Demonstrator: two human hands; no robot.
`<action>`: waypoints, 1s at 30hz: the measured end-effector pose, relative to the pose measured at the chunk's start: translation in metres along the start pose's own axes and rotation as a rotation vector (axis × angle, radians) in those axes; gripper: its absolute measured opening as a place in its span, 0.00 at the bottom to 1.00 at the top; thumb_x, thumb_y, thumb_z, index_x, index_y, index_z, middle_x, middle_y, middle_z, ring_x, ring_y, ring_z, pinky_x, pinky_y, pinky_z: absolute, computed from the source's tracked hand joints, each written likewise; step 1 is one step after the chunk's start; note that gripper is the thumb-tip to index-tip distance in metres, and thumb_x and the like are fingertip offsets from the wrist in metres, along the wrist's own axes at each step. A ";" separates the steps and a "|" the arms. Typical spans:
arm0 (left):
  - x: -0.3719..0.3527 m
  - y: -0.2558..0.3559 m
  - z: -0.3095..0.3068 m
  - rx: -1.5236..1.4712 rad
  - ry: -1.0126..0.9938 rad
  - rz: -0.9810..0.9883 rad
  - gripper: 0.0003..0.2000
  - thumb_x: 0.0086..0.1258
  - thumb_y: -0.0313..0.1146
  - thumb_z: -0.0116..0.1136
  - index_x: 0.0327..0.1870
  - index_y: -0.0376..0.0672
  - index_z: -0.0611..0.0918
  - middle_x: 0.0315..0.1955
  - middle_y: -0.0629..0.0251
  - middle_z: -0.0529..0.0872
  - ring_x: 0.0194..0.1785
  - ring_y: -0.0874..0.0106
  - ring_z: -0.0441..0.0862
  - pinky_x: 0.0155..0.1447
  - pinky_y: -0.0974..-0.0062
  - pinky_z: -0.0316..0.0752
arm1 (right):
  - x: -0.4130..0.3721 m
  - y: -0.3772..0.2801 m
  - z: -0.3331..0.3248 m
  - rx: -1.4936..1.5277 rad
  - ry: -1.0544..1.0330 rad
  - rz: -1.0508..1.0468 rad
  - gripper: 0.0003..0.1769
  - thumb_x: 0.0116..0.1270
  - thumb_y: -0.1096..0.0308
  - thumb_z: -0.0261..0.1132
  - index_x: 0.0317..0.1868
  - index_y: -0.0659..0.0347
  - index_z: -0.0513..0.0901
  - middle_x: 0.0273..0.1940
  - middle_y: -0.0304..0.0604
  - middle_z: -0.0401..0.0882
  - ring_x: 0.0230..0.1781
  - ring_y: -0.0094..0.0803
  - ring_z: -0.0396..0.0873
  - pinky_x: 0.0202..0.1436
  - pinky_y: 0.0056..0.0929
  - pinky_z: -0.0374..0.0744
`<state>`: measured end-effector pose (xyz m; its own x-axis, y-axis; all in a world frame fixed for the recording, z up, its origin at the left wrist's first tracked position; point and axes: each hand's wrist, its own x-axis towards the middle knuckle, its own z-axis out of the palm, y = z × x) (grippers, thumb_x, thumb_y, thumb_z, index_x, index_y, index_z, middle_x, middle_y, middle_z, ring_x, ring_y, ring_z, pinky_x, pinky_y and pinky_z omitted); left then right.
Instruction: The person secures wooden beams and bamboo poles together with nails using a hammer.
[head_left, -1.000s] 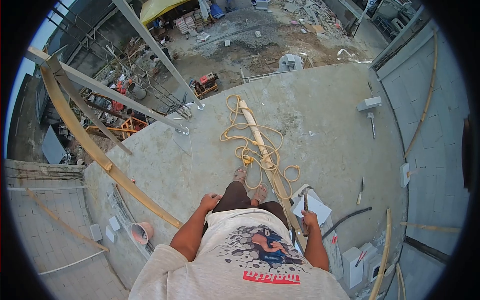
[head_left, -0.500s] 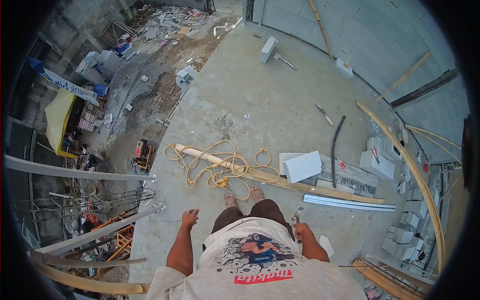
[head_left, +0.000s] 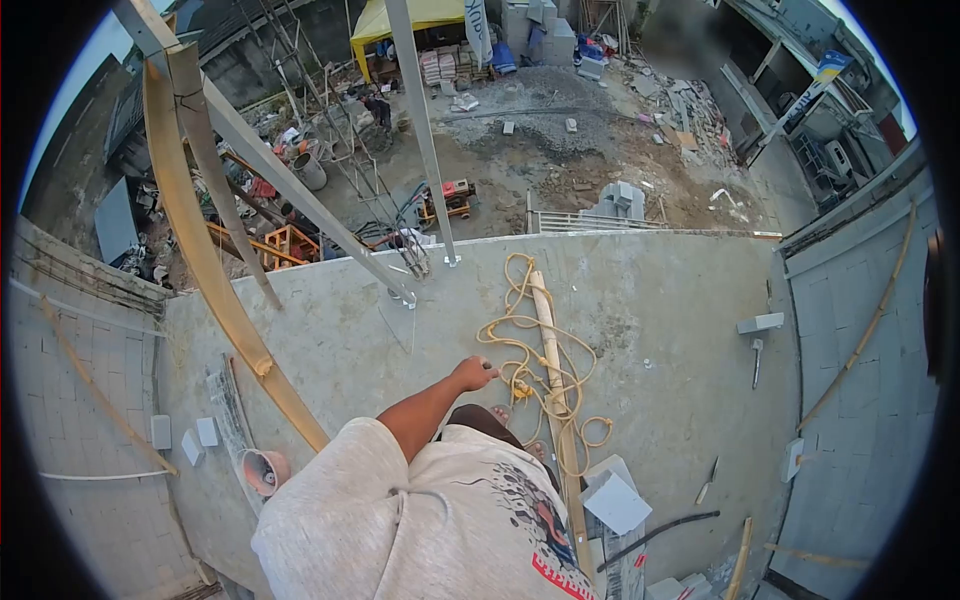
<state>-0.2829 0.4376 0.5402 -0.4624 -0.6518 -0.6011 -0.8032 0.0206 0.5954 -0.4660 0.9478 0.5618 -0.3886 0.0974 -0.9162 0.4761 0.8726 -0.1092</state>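
My left hand (head_left: 477,373) hangs in front of my body with its fingers loosely curled and apart, nothing showing in it. Just beyond it in this view, a yellow rope (head_left: 521,389) lies in tangled loops on the concrete floor. The rope crosses a long wooden pole (head_left: 545,312) that runs past my feet. My right hand is hidden behind my body, and so is the hammer it held before.
A drop-off edge (head_left: 620,237) borders the slab, with rubble and a yellow canopy (head_left: 400,28) below. Metal posts (head_left: 425,150) and a bamboo pole (head_left: 195,235) rise at the left. White blocks (head_left: 616,503), a black hose (head_left: 660,532), a trowel (head_left: 708,482) and a bucket (head_left: 265,471) lie around.
My body and view have turned left toward the slab's edge. My left hand now appears beside the rope. My right hand, earlier holding a hammer, has gone out of sight.
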 end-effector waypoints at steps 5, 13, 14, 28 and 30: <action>-0.056 -0.096 0.017 0.292 -0.210 -0.207 0.30 0.65 0.60 0.55 0.46 0.37 0.86 0.48 0.44 0.84 0.54 0.49 0.81 0.59 0.61 0.75 | 0.035 0.005 -0.010 0.014 0.039 -0.043 0.18 0.70 0.55 0.62 0.41 0.64 0.81 0.25 0.48 0.77 0.23 0.42 0.77 0.26 0.43 0.74; -0.086 -0.133 0.023 0.278 -0.070 -0.194 0.31 0.67 0.62 0.50 0.46 0.38 0.86 0.47 0.43 0.84 0.53 0.49 0.82 0.57 0.60 0.76 | 0.014 -0.073 -0.067 -0.286 0.124 -0.307 0.28 0.74 0.49 0.48 0.37 0.65 0.84 0.34 0.58 0.84 0.37 0.47 0.83 0.42 0.45 0.73; -0.082 -0.129 0.022 0.274 -0.057 -0.194 0.31 0.67 0.62 0.50 0.46 0.38 0.86 0.47 0.43 0.84 0.53 0.49 0.82 0.57 0.60 0.76 | 0.018 -0.078 -0.067 -0.288 0.122 -0.320 0.28 0.74 0.49 0.48 0.37 0.65 0.84 0.34 0.58 0.84 0.37 0.47 0.83 0.42 0.45 0.73; -0.202 -0.070 0.032 -0.545 0.701 -0.479 0.32 0.63 0.57 0.61 0.55 0.35 0.80 0.51 0.45 0.84 0.57 0.55 0.81 0.60 0.64 0.74 | -0.035 -0.269 -0.086 -1.306 -0.573 -1.340 0.12 0.68 0.61 0.62 0.34 0.61 0.81 0.25 0.46 0.79 0.28 0.36 0.80 0.31 0.32 0.75; -0.257 -0.101 0.060 -0.646 0.722 -0.636 0.25 0.63 0.52 0.62 0.48 0.37 0.84 0.43 0.47 0.87 0.51 0.57 0.84 0.54 0.64 0.76 | -0.045 -0.239 -0.104 -1.137 -0.613 -1.284 0.11 0.68 0.61 0.63 0.35 0.60 0.82 0.26 0.45 0.79 0.29 0.35 0.80 0.32 0.31 0.75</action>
<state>-0.1051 0.6485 0.6027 0.4459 -0.6905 -0.5695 -0.3754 -0.7219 0.5813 -0.6441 0.7847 0.6692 0.3979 -0.7625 -0.5102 -0.6615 0.1469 -0.7354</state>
